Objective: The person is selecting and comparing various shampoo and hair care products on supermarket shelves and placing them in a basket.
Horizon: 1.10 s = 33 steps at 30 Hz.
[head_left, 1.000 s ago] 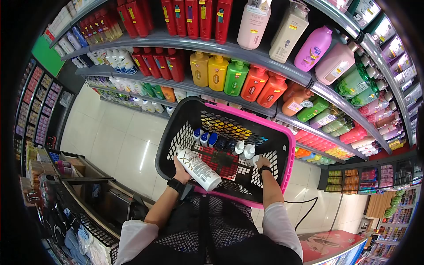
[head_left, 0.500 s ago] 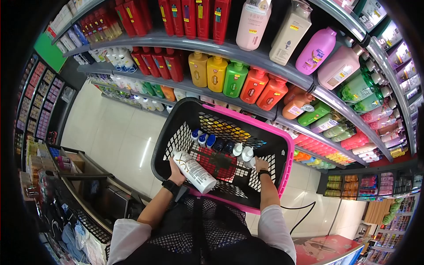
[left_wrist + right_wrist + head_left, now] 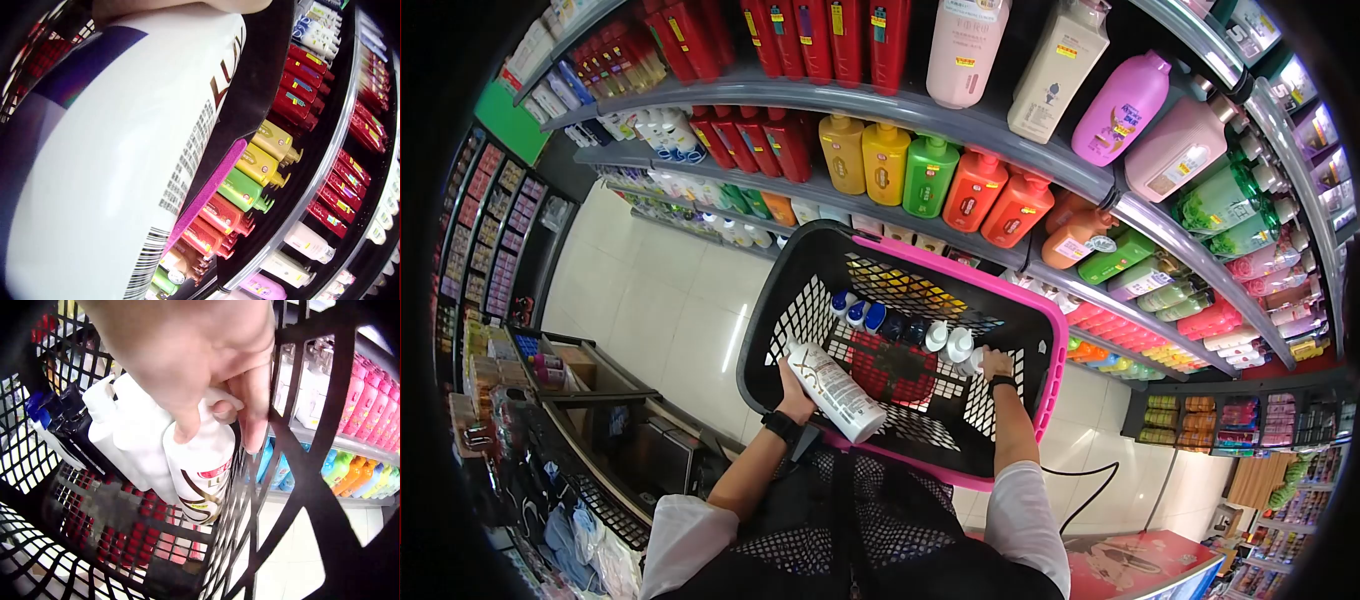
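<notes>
A large white bottle (image 3: 836, 396) with gold lettering lies tilted over the near left rim of the black basket (image 3: 800, 255); my left hand (image 3: 797, 392) grips its upper left end. The left wrist view is mostly filled by that bottle (image 3: 119, 137), a barcode on its side. Inside the basket's right end, my right hand (image 3: 997, 364) is on a white pump bottle. In the right wrist view, the fingers of my right hand (image 3: 206, 369) curl round the top of this bottle (image 3: 203, 469), which stands upright beside other white bottles (image 3: 134, 437) and dark blue ones (image 3: 78, 422).
Beyond the basket's pink edge (image 3: 960, 262), a shelf edge (image 3: 840, 97) carries red, white and purple bottles. Lower shelves hold yellow, green (image 3: 929, 176) and orange bottles. A tiled floor (image 3: 665, 290) shows at left, beside a dark cabinet (image 3: 645, 450).
The basket has shifted slightly left in view, and the held white bottle has moved left and a little lower with my left hand. My right hand stays at the pump bottle in the basket's right end.
</notes>
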Available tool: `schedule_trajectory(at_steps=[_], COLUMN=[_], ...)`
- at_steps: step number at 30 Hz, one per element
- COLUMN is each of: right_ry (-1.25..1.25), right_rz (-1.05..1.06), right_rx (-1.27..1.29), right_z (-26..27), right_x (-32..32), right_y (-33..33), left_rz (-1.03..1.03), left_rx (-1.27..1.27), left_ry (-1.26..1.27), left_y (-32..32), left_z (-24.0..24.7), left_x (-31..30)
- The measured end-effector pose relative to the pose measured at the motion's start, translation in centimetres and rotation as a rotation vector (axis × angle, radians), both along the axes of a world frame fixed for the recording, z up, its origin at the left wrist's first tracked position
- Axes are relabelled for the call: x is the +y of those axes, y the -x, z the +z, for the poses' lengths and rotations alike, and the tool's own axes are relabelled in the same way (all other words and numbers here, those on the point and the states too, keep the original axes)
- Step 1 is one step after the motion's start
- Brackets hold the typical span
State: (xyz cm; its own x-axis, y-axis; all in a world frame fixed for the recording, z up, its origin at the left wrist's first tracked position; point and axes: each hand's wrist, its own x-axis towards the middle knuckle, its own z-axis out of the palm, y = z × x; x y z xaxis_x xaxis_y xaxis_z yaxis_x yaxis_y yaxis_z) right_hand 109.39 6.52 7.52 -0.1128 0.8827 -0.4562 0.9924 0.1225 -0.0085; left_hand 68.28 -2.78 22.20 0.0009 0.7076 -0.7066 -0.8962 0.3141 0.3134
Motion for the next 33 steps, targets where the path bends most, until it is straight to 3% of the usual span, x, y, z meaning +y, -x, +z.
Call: schedule_trajectory(at_steps=[11,14,25,31,33], right_ry=[0.069,-0.045,0.042,-0.161,-0.453], right_rz=[-0.238,-0.226,-0.276,-0.338,-0.340], right_rx=[-0.031,-0.032,-0.001,-0.034,0.188], right_z=[0.6,-0.1,0.4,3.2,6.1], right_x=[-0.8,-1.2,-3.2,-4.0,-3.5], right_y=[2.0,2.3,3.4,5.6,7.0], left_rz=[-0.003,-0.005,-0.003,0.016,-0.029], left_rx=[0.003,0.005,0.024,0.005,-0.029], left_ry=[-0.065,-0.068,-0.074,-0.096,-0.138], left_y=[-0.1,0.0,1.4,1.2,1.5], left_z=[0.9,1.1,-2.2,-1.9,-2.2], left_x=[0.0,-0.2,-1.0,-1.0,-1.0])
